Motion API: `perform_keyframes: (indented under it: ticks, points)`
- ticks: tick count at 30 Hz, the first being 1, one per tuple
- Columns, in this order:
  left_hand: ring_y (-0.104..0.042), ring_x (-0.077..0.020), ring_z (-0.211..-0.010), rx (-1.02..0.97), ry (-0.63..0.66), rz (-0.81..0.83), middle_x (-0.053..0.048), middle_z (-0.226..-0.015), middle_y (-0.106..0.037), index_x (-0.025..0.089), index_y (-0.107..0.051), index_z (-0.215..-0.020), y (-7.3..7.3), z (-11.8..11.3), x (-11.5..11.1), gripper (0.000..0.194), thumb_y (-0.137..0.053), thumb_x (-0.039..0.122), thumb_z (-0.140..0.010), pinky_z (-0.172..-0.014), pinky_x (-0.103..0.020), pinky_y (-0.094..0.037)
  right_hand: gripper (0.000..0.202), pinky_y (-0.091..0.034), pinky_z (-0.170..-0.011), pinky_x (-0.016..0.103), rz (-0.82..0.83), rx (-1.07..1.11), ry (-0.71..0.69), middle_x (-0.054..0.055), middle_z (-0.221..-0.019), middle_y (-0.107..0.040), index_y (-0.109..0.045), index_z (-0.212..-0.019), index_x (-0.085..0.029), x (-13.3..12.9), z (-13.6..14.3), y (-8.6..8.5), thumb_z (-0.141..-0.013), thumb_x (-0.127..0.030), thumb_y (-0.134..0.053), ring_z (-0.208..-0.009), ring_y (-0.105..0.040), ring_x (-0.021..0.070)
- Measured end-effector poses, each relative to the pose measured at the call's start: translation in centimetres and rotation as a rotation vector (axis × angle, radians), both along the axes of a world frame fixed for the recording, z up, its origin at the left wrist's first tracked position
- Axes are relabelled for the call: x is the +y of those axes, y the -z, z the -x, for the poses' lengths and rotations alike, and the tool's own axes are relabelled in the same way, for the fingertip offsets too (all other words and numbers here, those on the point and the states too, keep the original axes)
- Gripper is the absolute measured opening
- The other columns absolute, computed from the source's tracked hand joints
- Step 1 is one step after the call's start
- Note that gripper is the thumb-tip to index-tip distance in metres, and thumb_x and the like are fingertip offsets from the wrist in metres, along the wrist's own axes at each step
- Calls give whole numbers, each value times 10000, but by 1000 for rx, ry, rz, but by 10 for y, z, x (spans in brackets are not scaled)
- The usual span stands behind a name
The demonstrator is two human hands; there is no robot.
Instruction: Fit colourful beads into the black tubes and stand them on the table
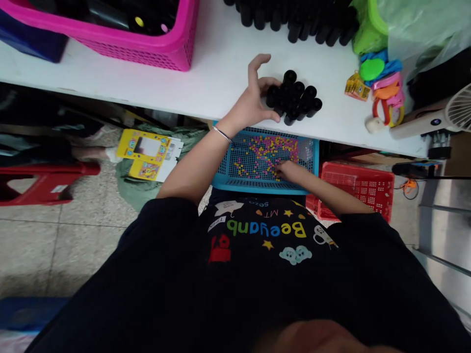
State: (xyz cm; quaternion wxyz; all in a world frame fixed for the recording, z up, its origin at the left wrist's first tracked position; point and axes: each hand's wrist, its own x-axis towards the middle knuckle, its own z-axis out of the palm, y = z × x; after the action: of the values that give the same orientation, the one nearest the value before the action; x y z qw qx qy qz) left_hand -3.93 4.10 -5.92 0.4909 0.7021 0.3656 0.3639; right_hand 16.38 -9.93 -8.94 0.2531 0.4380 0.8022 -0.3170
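A cluster of several upright black tubes stands on the white table. My left hand is at its left side, thumb and a finger curved round the nearest tubes, another finger raised and bent away from them. Down in a blue mesh basket, held near my lap, are many small pink and yellow pieces. My right hand reaches into that basket with its fingers drawn together among the pieces. Whatever is between those fingertips is hidden.
On the white table are a pink basket of black items, more black tubes, colourful bands and a small fan. Below stand a red crate and a red stool. A yellow box lies left.
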Motion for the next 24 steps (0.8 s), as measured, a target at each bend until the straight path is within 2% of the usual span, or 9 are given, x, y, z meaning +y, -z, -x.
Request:
perform_keyframes:
  ticks: [4,6,8,11,14,17,19,21,24]
  points:
    - [-733,-319,-1190,-10,-7,33,-89,-1242,-738,299,-214,-1635,-1,9,2,1189,-961,360,-712,-1088,-452,-543,193,-546,-830,271,28,-5,30,161,-1087,-807,-828,-1042,-127,-2,0,-1,-1024,-115,-636,-1026,-776,255]
    - [-757,-303,-1130,-13,-10,31,-69,-1159,-763,293,-246,-1630,-3,18,3,1155,-953,360,-718,-1064,-455,-555,183,-548,-795,271,14,10,52,138,-981,-812,-838,-1024,-149,-2,1,-4,-1011,-140,-656,-967,-778,250]
    - [-770,-295,-1098,-6,-13,26,-52,-1101,-777,286,-273,-1625,-5,31,5,1173,-970,358,-684,-1051,-450,-564,180,-563,-807,287,-16,52,60,123,-987,-819,-848,-1039,-179,-3,1,-9,-1001,-166,-673,-971,-774,252]
    - [-780,-301,-1053,33,-1,40,-35,-1030,-790,263,-315,-1616,-7,53,7,1231,-1003,362,-600,-1019,-448,-579,192,-587,-891,328,-63,219,69,109,-1077,-821,-855,-1057,-200,-2,4,-25,-1007,-190,-670,-1019,-766,245]
    - [-779,-308,-1023,58,30,51,-27,-976,-795,205,-368,-1592,-5,69,9,1232,-1009,387,-556,-994,-459,-589,207,-592,-973,367,-192,473,145,76,-1085,-813,-853,-1046,-233,9,17,-55,-1035,-244,-647,-1031,-755,226]
    - [-760,-283,-1032,84,1,14,4,-954,-798,227,-480,-1510,-3,75,12,1137,-1024,442,-536,-1014,-452,-581,250,-592,-1014,433,-430,622,258,52,-1131,-788,-843,-1110,-289,39,36,-85,-1070,-327,-599,-1066,-735,237]
    - [-755,-266,-1007,88,3,7,25,-931,-802,262,-523,-1458,-3,75,13,1066,-1022,475,-540,-1001,-448,-586,284,-582,-1035,476,-543,631,261,55,-1164,-763,-833,-1159,-287,68,48,-99,-1084,-344,-565,-1106,-723,256]
    - [-766,-277,-989,72,23,9,19,-917,-803,257,-534,-1444,-5,74,12,1040,-1020,460,-548,-992,-460,-588,284,-573,-1055,487,-583,599,196,64,-1150,-752,-834,-1133,-247,100,56,-104,-1079,-324,-567,-1119,-720,265]
    - [-777,-322,-1033,66,21,12,-4,-926,-804,212,-552,-1433,-12,73,9,1032,-1040,371,-538,-1021,-489,-572,268,-571,-1080,481,-564,546,75,77,-1066,-769,-832,-986,-225,140,59,-101,-1058,-371,-619,-1106,-721,277]
